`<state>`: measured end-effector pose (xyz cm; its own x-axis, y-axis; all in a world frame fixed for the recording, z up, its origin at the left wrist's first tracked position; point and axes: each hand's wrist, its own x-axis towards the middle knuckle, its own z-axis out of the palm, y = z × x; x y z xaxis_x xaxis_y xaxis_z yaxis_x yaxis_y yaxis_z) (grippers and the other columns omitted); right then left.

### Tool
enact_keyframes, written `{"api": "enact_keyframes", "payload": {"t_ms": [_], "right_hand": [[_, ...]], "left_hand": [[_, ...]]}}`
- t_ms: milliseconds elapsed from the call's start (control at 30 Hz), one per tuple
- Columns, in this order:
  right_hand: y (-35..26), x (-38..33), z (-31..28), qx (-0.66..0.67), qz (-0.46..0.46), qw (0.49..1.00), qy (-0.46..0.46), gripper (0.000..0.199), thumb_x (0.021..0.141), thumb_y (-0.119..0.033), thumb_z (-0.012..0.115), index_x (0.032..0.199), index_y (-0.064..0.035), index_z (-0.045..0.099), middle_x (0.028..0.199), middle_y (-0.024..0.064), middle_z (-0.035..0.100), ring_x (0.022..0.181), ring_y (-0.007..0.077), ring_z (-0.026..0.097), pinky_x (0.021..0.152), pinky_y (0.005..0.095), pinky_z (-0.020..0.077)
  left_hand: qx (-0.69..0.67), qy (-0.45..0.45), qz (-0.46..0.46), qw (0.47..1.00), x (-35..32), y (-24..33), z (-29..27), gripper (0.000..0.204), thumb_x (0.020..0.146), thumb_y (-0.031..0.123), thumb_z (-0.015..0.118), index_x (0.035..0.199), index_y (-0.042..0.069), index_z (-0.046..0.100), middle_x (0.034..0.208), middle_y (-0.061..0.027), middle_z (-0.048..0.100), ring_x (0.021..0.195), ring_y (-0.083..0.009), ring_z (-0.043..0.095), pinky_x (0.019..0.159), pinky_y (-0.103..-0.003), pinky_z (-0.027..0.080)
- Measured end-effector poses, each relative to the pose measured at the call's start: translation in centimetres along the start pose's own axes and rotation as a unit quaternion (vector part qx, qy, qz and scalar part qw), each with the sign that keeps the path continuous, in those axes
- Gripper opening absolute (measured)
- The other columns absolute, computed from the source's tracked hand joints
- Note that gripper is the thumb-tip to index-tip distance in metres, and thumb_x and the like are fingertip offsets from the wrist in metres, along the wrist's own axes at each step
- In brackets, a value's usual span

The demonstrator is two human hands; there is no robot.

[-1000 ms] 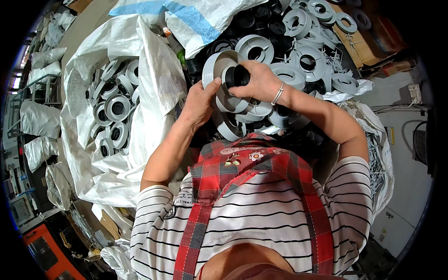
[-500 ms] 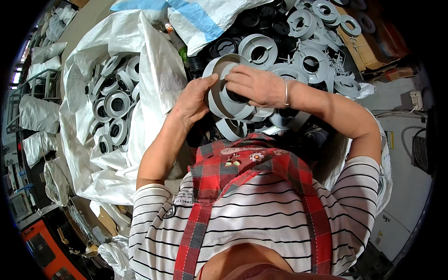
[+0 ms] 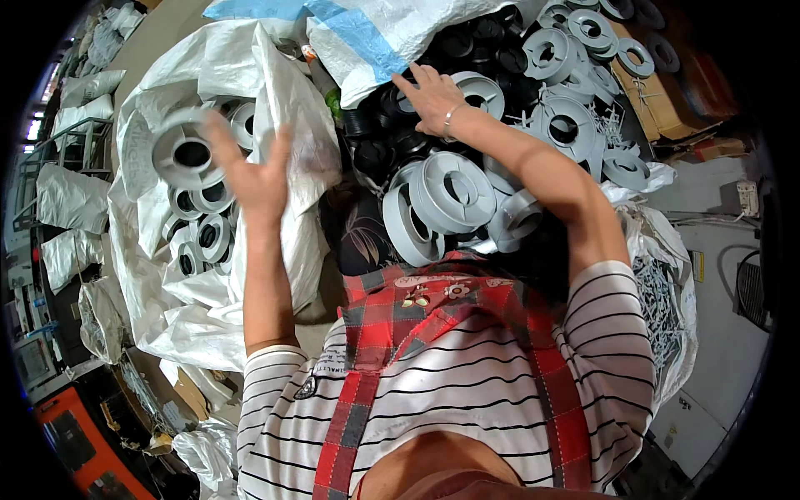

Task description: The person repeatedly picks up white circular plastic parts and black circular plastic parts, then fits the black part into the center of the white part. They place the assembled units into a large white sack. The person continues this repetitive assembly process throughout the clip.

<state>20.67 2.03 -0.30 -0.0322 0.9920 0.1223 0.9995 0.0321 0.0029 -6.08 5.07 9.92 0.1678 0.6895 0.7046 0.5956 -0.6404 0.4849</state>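
Ring (image 3: 190, 173) over the far left edge of the sack's (image 3: 158, 321) mouth.
Left hand (image 3: 258, 179), blurred, spreads fingers and thumb wide beside the ring's right edge; contact cannot be told. Right hand (image 3: 432, 102), fingers loosely splayed, nothing visibly gripped, is over black parts (image 3: 375, 156), beside the lower edge of a blue-striped bag (image 3: 350, 37). The sack's slumped rim presumably keeps its mouth wide; parts and sack probably flank the person for short reaches.

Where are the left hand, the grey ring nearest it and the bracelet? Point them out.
Left hand (image 3: 257, 185), head view: middle of the hand.
Grey ring (image 3: 166, 158), head view: its face, left of the dark centre.
Bracelet (image 3: 450, 118), head view: its band across the wrist.
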Motion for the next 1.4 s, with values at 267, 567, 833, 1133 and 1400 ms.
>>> {"api": "enact_keyframes", "payload": {"t_ms": [267, 567, 833, 1133, 1400], "right_hand": [[3.0, 3.6, 1.3, 0.146, 0.097, 0.984, 0.042, 0.083, 0.065, -0.057, 0.068, 0.118, 0.0016, 0.042, 0.111, 0.0229, 0.051, 0.107, 0.0367, 0.048, 0.088, 0.0418, 0.0444], [10.5, -7.3, -7.5, 0.67, 0.274, 0.681, 0.113, 0.061, 0.083, -0.048, 0.053, 0.12, -0.001, 0.043, 0.085, 0.0066, 0.057, 0.064, 0.0125, 0.056, 0.045, 0.0241, 0.0441], [7.1, -11.5, -6.8, 0.424, 0.144, 0.887, 0.114, 0.079, 0.061, -0.028, 0.076, 0.127, -0.003, 0.041, 0.115, 0.0188, 0.053, 0.104, 0.0295, 0.054, 0.091, 0.0346, 0.0433], [1.6, -10.9, -8.4, 0.269, -0.096, 0.955, 0.081, 0.074, 0.055, -0.012, 0.076, 0.121, -0.0067, 0.043, 0.109, 0.0131, 0.047, 0.103, 0.0331, 0.045, 0.088, 0.0376, 0.0444], [0.9, -13.0, -10.3, 0.265, -0.154, 0.951, 0.046, 0.075, 0.054, -0.006, 0.075, 0.122, -0.0076, 0.042, 0.114, 0.0126, 0.045, 0.107, 0.0339, 0.043, 0.089, 0.0371, 0.045]], "left_hand": [[-0.017, -0.484, 0.318, 0.815, -5.3, 2.7, 13.2, 0.046, 0.076, 0.012, 0.064, 0.119, 0.001, 0.053, 0.129, -0.0145, 0.048, 0.128, -0.0341, 0.035, 0.105, -0.041, 0.03], [-0.03, -0.356, 0.585, 0.728, -4.3, 3.6, 26.1, 0.029, 0.075, 0.018, 0.058, 0.102, 0.007, 0.06, 0.098, -0.0053, 0.057, 0.117, -0.0252, 0.044, 0.109, -0.042, 0.023], [-0.464, -0.453, -0.339, 0.682, -2.3, 6.7, 15.8, 0.047, 0.082, 0.032, 0.065, 0.112, -0.001, 0.053, 0.094, -0.0096, 0.062, 0.082, -0.0182, 0.061, 0.072, -0.031, 0.051], [-0.508, -0.46, -0.461, 0.565, -4.1, 7.8, 7.8, 0.046, 0.091, 0.035, 0.054, 0.118, -0.001, 0.048, 0.108, -0.0105, 0.059, 0.095, -0.0208, 0.06, 0.083, -0.039, 0.05], [-0.554, -0.457, -0.475, 0.509, -5.2, 8.1, 6.8, 0.045, 0.091, 0.033, 0.054, 0.12, 0.0, 0.048, 0.109, -0.0105, 0.059, 0.097, -0.0191, 0.059, 0.085, -0.036, 0.049]]}}
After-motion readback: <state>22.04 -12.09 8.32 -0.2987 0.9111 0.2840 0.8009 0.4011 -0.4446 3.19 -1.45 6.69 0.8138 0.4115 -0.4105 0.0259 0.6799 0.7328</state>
